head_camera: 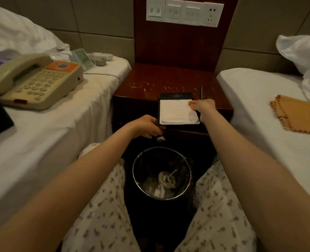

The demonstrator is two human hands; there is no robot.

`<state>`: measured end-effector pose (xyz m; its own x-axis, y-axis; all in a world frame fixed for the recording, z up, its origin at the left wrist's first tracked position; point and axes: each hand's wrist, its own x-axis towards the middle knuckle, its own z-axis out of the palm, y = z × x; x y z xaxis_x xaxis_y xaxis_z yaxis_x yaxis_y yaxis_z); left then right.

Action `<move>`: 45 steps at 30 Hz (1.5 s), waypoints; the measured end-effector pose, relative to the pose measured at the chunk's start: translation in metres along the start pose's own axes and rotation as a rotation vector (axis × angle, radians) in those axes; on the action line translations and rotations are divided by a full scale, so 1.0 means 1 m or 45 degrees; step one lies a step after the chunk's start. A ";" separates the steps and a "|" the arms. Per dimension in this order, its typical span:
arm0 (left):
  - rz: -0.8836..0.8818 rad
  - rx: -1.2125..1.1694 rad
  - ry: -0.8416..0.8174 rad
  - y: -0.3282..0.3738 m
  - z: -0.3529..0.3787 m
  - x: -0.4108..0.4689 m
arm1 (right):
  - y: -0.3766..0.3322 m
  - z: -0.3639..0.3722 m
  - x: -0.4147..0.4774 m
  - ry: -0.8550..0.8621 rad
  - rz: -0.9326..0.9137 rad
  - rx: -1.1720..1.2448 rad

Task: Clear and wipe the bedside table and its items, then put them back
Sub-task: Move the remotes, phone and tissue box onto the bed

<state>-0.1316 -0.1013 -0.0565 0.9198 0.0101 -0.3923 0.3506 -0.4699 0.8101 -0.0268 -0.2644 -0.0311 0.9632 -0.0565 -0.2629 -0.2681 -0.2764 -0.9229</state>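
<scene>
While the notepad (175, 96) lay at the front edge of the worktop (161, 79), centre of the frame, the left hand (147, 125) gripped its lower left corner, fingers curled round the edge, probably to stop it sliding. The right hand's (203, 106) grip was a pinch of thumb and fingertips on a thin white tissue (191, 114) spread over the page, apparently to wipe the pad. A pen (201, 92) lay on the worktop just beside the pad, to its upper right. The telephone (36, 80) and smaller items sat on the bed (41, 133) at left of frame, seemingly set aside so the worktop could be cleaned. An orange cloth (299, 115) lay on the bed at right. A bin (133, 171) stood on the floor below centre, between the knees, placed to catch rubbish.
</scene>
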 end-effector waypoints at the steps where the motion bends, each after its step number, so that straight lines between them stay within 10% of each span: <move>1: -0.029 0.011 0.019 -0.001 0.002 -0.004 | 0.004 0.002 -0.006 -0.010 -0.029 0.017; 13: -0.024 -0.706 0.455 -0.015 -0.039 -0.052 | -0.024 0.065 -0.051 -0.141 -0.183 -0.049; 45: -0.091 -0.872 1.937 -0.099 -0.180 -0.352 | -0.130 0.273 -0.346 -1.329 -0.846 -0.403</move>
<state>-0.4585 0.1007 0.0805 0.0761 0.9970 -0.0140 0.0261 0.0120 0.9996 -0.3303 0.0533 0.1033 0.3977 0.9175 -0.0068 0.4120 -0.1852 -0.8921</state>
